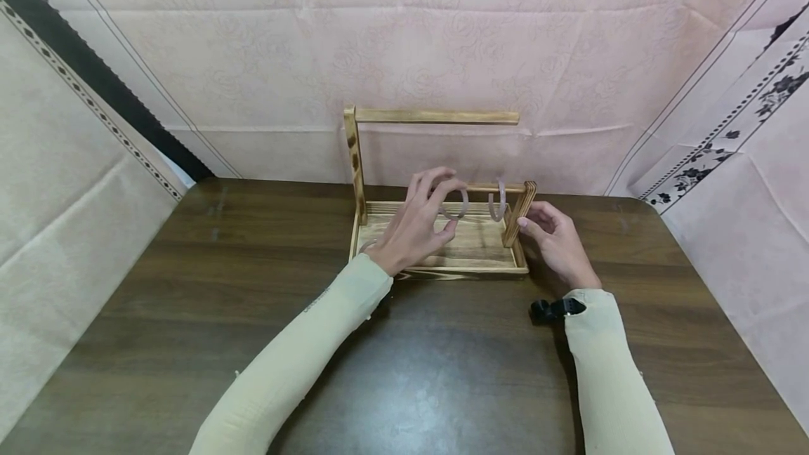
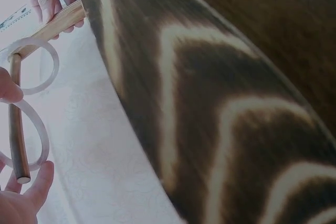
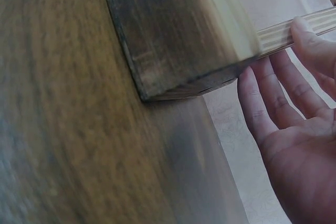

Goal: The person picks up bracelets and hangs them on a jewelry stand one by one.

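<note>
A wooden display stand (image 1: pixel 354 160) has a tray base, a tall left post with a top bar, and a short right post (image 1: pixel 520 215) carrying a lower rod (image 2: pixel 17 135). My left hand (image 1: pixel 417 223) pinches a pale translucent bangle (image 2: pixel 43 135) between thumb and fingers; the ring overlaps the rod's free end in the left wrist view. A second pale bangle (image 1: pixel 497 201) hangs on that rod close to the right post. My right hand (image 1: pixel 557 241) holds the short post, thumb on its near face and fingers behind, as the right wrist view shows.
The stand sits on a dark brown wooden table (image 1: pixel 253 286) near its back edge. Behind it hangs a pale patterned cloth (image 1: pixel 417 55). The curved edge of another ring (image 1: pixel 368 246) shows in the tray beside my left wrist. A black strap device (image 1: pixel 556 310) is on my right wrist.
</note>
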`<state>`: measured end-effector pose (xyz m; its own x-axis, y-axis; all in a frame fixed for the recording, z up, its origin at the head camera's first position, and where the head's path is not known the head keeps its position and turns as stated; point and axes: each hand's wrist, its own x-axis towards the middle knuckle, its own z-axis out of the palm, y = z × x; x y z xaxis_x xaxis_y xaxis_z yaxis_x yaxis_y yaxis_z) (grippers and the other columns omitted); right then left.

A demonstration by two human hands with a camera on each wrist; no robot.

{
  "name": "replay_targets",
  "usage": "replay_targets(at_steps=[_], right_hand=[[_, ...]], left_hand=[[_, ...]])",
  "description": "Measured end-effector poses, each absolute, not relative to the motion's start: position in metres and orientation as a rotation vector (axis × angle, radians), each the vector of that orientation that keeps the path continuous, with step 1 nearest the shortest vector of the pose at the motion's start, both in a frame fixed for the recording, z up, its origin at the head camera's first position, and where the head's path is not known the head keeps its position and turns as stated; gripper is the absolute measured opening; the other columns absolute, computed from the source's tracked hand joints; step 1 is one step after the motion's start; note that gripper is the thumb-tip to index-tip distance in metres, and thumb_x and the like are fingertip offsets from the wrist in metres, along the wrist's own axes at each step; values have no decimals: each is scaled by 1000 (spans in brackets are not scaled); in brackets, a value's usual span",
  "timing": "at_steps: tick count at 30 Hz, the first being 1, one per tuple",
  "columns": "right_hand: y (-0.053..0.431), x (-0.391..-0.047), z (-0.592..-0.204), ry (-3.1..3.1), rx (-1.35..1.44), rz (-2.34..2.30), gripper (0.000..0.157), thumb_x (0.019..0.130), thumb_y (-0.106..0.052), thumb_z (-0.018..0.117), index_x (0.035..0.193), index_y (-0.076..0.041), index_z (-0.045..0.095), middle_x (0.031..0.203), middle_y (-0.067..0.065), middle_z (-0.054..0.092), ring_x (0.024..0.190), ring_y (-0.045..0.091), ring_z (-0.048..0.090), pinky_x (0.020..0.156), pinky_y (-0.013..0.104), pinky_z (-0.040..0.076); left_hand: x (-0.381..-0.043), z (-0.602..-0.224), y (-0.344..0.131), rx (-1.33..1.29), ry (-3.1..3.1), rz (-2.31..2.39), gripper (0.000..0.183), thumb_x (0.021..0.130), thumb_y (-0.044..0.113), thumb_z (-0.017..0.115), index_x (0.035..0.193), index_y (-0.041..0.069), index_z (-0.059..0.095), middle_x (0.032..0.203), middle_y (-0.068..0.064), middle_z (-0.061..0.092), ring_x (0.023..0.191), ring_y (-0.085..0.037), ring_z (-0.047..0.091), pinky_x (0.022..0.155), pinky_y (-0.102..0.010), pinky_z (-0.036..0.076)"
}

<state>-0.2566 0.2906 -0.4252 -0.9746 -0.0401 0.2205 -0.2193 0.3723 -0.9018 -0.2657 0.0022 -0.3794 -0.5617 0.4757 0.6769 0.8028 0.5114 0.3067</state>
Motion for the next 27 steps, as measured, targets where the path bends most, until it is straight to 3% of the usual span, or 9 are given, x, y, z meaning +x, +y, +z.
replay_targets(at_steps=[6, 15, 27], right_hand=[[292, -256, -425, -2465, 236, 1660, 35, 103, -20, 62, 131, -1, 58, 118, 2, 66, 104, 0, 64, 92, 19, 56], [291, -256, -425, -2446, 268, 1693, 35, 103, -19, 61, 132, 1, 57, 123, 15, 65, 105, 1, 65, 92, 18, 57], [289, -255, -424, -2469, 241, 1670, 35, 104, -18, 60, 133, 0, 57, 122, 10, 65, 103, 0, 65, 93, 20, 57]], left_hand=[[-266, -378, 5, -1046, -2250, -831, 58, 85, 8, 77, 137, 16, 52, 150, -9, 41, 135, -28, 41, 94, -33, 57], [-265, -377, 9, -1055, -2250, -836, 57, 85, 8, 76, 137, 16, 52, 149, -9, 41, 134, -28, 41, 90, -32, 58], [-267, -378, 14, -1056, -2248, -844, 58, 83, 6, 76, 136, 15, 53, 149, -10, 42, 134, -28, 42, 97, -34, 56]])
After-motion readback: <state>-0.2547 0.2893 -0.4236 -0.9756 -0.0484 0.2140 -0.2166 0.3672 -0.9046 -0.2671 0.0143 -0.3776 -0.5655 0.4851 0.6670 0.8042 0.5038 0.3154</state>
